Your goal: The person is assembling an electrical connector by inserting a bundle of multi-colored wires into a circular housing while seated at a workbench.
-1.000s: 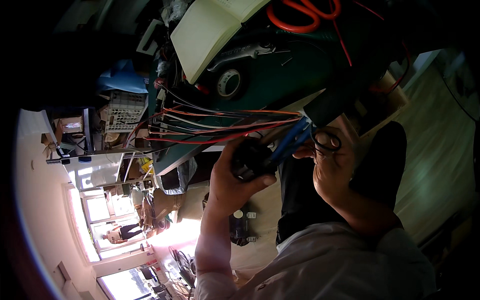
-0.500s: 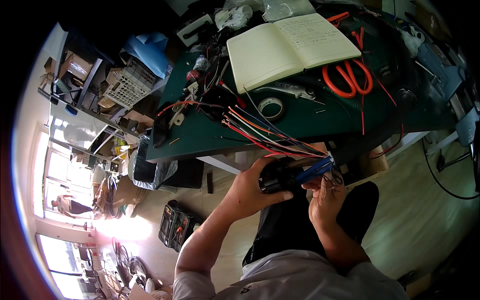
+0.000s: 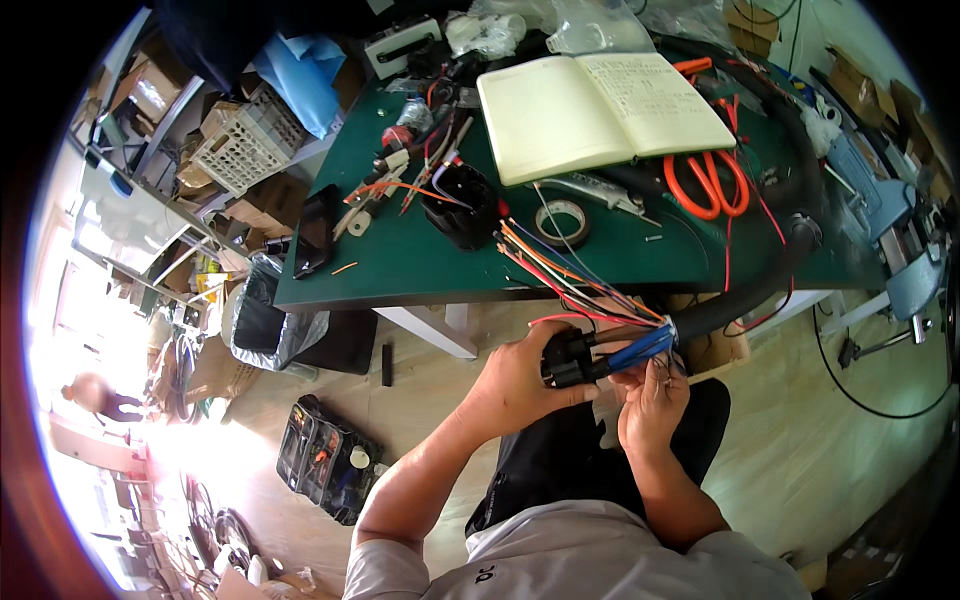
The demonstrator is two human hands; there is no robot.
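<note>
My left hand [image 3: 515, 385] grips a black round connector [image 3: 572, 358] held over my lap. Blue wires [image 3: 640, 350] run out of it into a thick black sleeved cable [image 3: 760, 285] that curves up onto the green table [image 3: 400, 265]. My right hand [image 3: 652, 400] pinches thin wires just right of the connector. Loose red, orange and blue wires [image 3: 560, 275] fan from the cable end toward the table edge.
On the table lie an open notebook [image 3: 600, 110], orange scissors [image 3: 708, 180], a tape roll [image 3: 560, 222], a second black connector [image 3: 462, 205] and a phone [image 3: 318, 228]. A black bin [image 3: 265, 320] and a tool case [image 3: 330, 458] sit on the floor at left.
The view has tilted down and away from the table, so my hands and the connector now sit lower in the picture. Both hands keep their hold on connector and wires.
</note>
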